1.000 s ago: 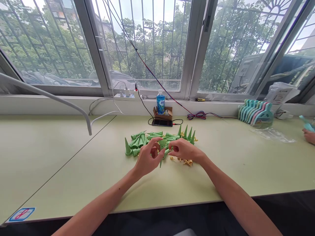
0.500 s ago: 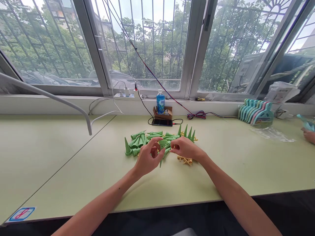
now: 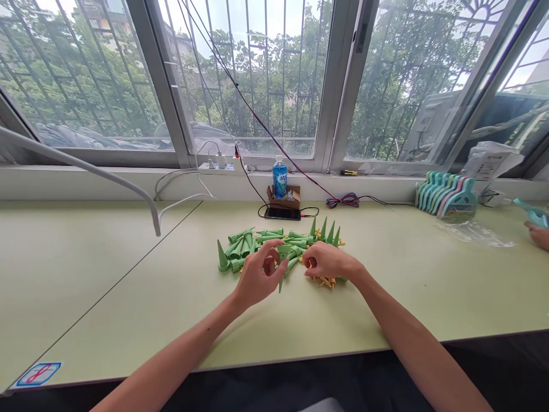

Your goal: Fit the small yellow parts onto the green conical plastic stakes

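Observation:
My left hand (image 3: 258, 269) pinches a green plastic spike (image 3: 282, 252) between thumb and fingers, its wide end up and its point toward the table. My right hand (image 3: 325, 260) is beside it, fingers curled together just over a small heap of yellow plastic valve-like pieces (image 3: 328, 282). Whatever the right fingertips hold, if anything, is hidden. Behind both hands lies a pile of green spikes (image 3: 244, 246), most on their sides. Several more spikes (image 3: 330, 232) stand point up behind my right hand, with yellow pieces among them.
At the back are a phone (image 3: 282, 213) on a cable, a blue bottle (image 3: 279, 180) in a cardboard box (image 3: 291, 197), and coiled wire (image 3: 343, 200). Pastel hanger-shaped pieces (image 3: 448, 194) stand right, near a plastic bag (image 3: 480, 234). Another person's hand (image 3: 538, 234) shows at the right edge.
My right hand has shifted slightly right and toward me, away from the spike, over the yellow pieces. My left hand stays in place with the spike.

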`<action>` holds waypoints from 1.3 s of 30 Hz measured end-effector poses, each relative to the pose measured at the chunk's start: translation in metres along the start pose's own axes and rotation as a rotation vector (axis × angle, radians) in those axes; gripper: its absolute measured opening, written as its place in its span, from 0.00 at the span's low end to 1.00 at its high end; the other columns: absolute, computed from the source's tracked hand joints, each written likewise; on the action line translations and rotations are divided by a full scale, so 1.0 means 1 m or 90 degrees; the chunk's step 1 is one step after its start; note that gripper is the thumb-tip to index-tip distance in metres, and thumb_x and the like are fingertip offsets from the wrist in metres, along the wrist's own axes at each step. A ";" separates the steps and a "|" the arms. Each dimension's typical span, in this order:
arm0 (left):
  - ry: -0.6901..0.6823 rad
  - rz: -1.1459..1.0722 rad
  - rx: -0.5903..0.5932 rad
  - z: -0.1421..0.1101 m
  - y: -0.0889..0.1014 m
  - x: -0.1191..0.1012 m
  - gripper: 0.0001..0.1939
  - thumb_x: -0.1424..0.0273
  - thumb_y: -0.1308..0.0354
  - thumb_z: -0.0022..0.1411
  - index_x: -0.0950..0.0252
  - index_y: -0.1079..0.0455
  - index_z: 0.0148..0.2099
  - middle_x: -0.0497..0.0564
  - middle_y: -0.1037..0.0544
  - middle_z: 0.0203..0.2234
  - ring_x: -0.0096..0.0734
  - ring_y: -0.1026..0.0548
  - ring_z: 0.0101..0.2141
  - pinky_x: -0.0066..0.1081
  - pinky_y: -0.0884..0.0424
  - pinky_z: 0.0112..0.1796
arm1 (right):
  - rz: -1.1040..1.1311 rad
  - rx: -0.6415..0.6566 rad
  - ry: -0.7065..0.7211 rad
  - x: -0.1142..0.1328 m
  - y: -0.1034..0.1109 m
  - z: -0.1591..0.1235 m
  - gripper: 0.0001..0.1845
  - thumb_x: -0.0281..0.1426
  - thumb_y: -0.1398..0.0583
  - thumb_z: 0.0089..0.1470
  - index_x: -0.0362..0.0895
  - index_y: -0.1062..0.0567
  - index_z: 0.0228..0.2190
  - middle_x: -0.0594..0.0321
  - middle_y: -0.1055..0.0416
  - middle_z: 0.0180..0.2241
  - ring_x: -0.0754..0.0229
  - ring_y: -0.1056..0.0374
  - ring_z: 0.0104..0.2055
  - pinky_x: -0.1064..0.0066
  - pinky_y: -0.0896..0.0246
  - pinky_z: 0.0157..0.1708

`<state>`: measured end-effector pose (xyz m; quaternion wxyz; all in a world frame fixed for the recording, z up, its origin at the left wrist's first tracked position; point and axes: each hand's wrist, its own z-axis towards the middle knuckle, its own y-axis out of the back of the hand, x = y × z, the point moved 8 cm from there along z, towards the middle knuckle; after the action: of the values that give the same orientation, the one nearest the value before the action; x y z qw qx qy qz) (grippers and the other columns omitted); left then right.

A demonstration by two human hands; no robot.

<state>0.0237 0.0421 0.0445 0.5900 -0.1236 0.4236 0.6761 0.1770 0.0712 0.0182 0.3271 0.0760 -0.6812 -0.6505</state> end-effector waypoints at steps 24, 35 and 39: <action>0.001 0.005 0.020 0.000 -0.003 0.001 0.14 0.69 0.43 0.63 0.61 0.36 0.51 0.41 0.34 0.24 0.17 0.43 0.17 0.20 0.42 0.19 | 0.038 0.051 0.032 0.003 -0.011 -0.001 0.05 0.21 0.41 0.42 0.42 0.30 0.21 0.67 0.32 0.21 0.67 0.38 0.24 0.76 0.46 0.25; -0.004 0.002 0.017 0.000 -0.003 0.000 0.14 0.68 0.43 0.63 0.60 0.36 0.50 0.42 0.33 0.24 0.17 0.42 0.17 0.20 0.42 0.19 | 0.022 0.032 0.042 0.002 -0.006 -0.001 0.04 0.22 0.42 0.42 0.42 0.29 0.21 0.68 0.35 0.20 0.67 0.42 0.24 0.76 0.48 0.24; -0.003 0.005 0.020 0.000 -0.003 0.000 0.14 0.69 0.43 0.63 0.60 0.36 0.50 0.41 0.34 0.24 0.17 0.42 0.17 0.20 0.41 0.19 | 0.016 0.042 0.032 0.003 -0.004 -0.002 0.02 0.24 0.40 0.42 0.42 0.28 0.22 0.68 0.35 0.21 0.66 0.40 0.24 0.76 0.47 0.25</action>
<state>0.0262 0.0421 0.0428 0.5903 -0.1115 0.4330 0.6720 0.1746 0.0675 0.0153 0.3497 0.0948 -0.6946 -0.6215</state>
